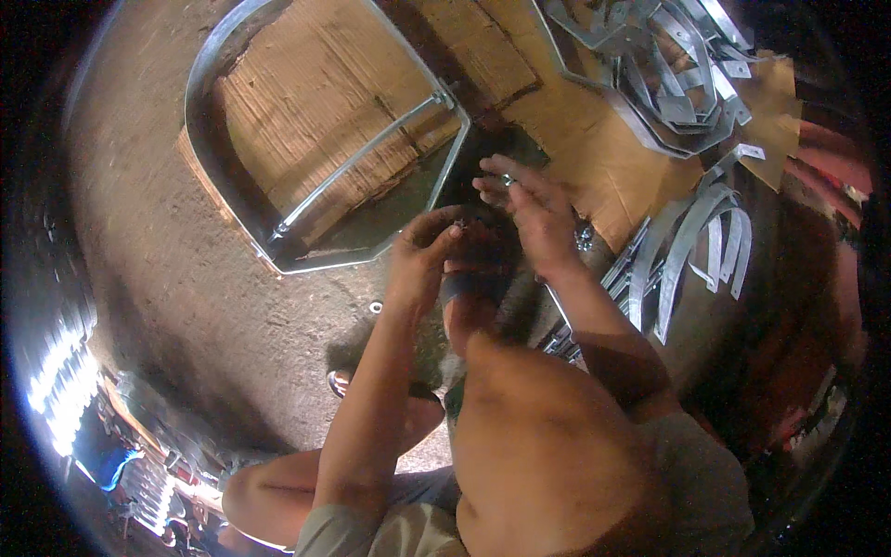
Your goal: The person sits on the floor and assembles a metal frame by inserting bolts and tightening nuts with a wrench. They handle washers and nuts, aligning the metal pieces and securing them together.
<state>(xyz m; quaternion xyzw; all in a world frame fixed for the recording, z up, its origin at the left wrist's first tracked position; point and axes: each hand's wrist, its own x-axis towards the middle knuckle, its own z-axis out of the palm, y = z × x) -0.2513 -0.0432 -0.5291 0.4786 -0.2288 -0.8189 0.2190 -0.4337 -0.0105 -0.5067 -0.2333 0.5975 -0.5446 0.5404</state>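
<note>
The metal frame (200, 84) looks glossy, the cardboard (306, 102) matt, the floor (139, 213) rough.

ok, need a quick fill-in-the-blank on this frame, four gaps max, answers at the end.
1. Under the large silver metal frame lies flat brown ____.
2. The number of straight thin silver metal rods spanning that frame's inside is ____.
3. A small shiny metal piece shows at the person's bare ____ hand.
4. The small pale round ring lies on the rough brown floor, just to the ____ of the bare left forearm.

Missing words: cardboard; one; right; left.
</note>
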